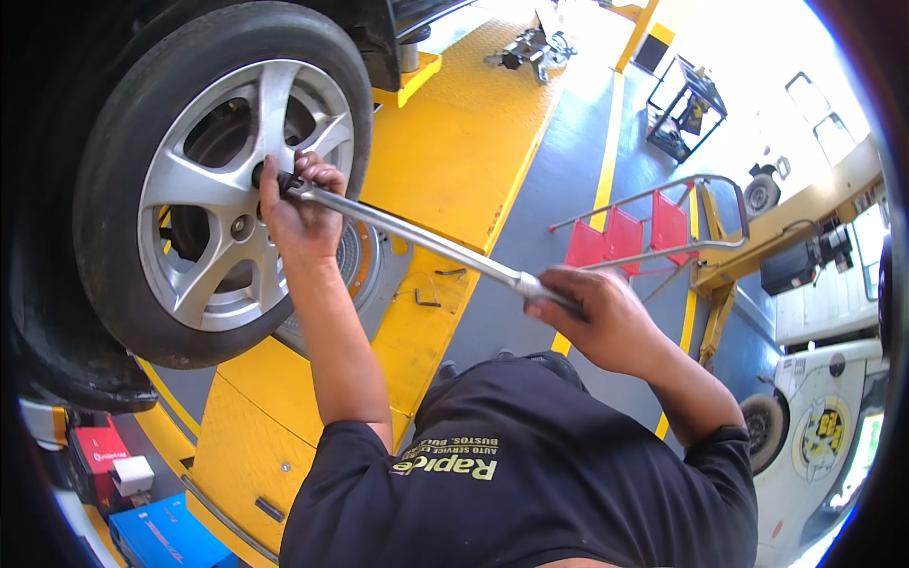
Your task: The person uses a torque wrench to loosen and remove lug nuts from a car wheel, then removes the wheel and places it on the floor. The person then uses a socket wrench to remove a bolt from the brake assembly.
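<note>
A car wheel (175, 185) with a silver spoked rim and black tyre is upright at the upper left. A long silver torque wrench (417, 232) reaches from near the wheel's centre toward the lower right. My left hand (308, 213) is closed around its head end, where a dark socket (258, 175) meets the rim. What the socket sits on is hidden. My right hand (606, 308) grips the dark handle at the far end of the wrench and is slightly blurred. A bare lug hole (241, 227) shows beside my left hand.
A yellow lift platform (436, 161) runs under the wheel, with a round plate (365, 260) set into it. A red step ladder (625, 237) stands to the right. Farther off is a black tool cart (684, 109). Red and blue boxes (170, 535) lie at the lower left.
</note>
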`<state>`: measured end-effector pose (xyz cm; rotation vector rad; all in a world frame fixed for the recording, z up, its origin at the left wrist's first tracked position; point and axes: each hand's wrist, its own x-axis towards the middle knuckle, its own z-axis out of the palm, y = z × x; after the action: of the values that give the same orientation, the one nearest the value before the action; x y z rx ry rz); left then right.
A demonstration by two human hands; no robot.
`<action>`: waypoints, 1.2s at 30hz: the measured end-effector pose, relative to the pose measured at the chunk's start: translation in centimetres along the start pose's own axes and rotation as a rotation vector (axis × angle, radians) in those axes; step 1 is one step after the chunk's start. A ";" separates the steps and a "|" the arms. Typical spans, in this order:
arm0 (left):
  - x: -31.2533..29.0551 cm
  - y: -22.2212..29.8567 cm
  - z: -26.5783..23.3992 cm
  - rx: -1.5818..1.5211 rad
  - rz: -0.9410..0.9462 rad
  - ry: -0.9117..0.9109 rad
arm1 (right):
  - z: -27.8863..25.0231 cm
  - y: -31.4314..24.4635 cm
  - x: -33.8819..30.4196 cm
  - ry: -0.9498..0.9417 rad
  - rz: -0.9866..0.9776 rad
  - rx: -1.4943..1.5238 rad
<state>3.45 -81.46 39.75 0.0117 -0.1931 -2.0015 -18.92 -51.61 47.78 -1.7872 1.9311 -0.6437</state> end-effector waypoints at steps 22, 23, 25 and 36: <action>1.3 0.0 0.5 -0.259 -0.228 -0.473 | 0.5 0.0 0.0 -0.471 0.422 0.631; 1.3 -0.2 0.5 -0.296 -0.293 -0.546 | 0.5 0.0 0.2 -0.378 0.280 0.447; 0.4 0.0 0.8 -0.059 -0.080 -0.101 | 1.1 -0.1 -0.1 -0.053 0.017 0.157; 2.2 0.8 -1.2 -0.352 -0.207 -0.332 | 1.2 -0.1 -0.4 -0.391 0.276 0.557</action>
<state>3.34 -83.91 38.84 -0.5475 -0.0490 -2.2100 -18.08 -51.29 46.90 -1.1729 1.5036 -0.6040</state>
